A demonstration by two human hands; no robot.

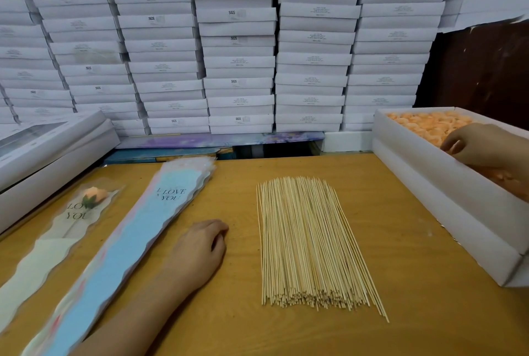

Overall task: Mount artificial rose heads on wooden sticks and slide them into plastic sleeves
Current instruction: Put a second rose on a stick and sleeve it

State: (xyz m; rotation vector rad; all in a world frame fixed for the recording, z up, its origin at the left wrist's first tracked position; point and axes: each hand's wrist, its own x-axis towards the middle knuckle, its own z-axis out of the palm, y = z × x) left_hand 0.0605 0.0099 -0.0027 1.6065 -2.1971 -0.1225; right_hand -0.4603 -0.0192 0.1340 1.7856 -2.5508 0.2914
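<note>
Bare table (237,241) between sleeve stack (120,244) and sticks (309,244) (box (446,201) walls right).

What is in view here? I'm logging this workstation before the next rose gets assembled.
wooden sticks: one large pile, pale tan, table centre
rose heads: many, orange, inside the white box at right
white box: one, white, right table edge
empty sleeves: one stack, blue backing, "I LOVE YOU" print, left of the sticks
finished rose: one, orange, in a sleeve, far left
flat boxes: many stacked, white, behind the table
table: one, yellow-brown wood
left hand: resting on the table, fingers loosely curled
right hand: reaching into the white box
</note>
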